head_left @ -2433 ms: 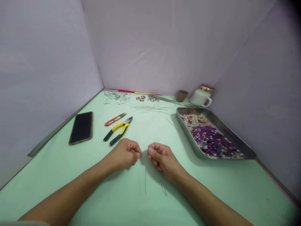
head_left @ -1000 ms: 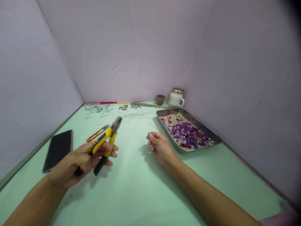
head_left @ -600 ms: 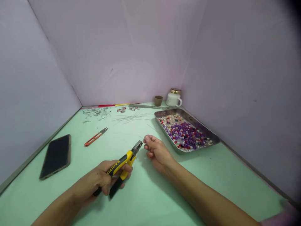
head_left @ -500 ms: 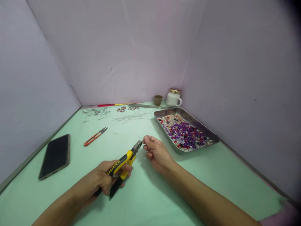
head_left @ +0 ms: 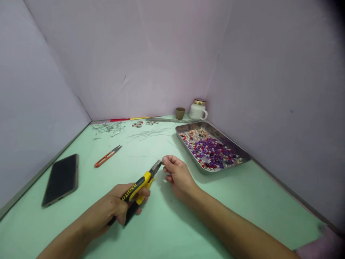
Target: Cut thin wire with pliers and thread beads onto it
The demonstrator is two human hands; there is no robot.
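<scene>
My left hand (head_left: pixel 118 205) is wrapped round yellow-and-black pliers (head_left: pixel 140 187), their jaws angled up and to the right. The jaws touch or nearly touch the fingertips of my right hand (head_left: pixel 179 176), and I cannot tell which. Thumb and forefinger of that hand are pinched on a thin wire (head_left: pixel 142 156), which trails off to the left behind the jaws. The piece between jaws and fingers is too small to make out. To the right of my right hand lies a metal tray (head_left: pixel 188 153) with purple, red, white and black beads (head_left: pixel 212 149).
Orange thread snips (head_left: pixel 107 157) and a phone (head_left: pixel 61 180) lie on the left. Farther back are a pile of short wires (head_left: pixel 109 127), beaded pieces (head_left: pixel 137 124) and long loose wires (head_left: pixel 151 133). A brown cup (head_left: pixel 180 113) and a white lidded mug (head_left: pixel 197 111) stand by the back wall.
The plier handles have drawn closer together in my left hand. The jaws have come nearer to my right fingertips. The whole view has shifted slightly.
</scene>
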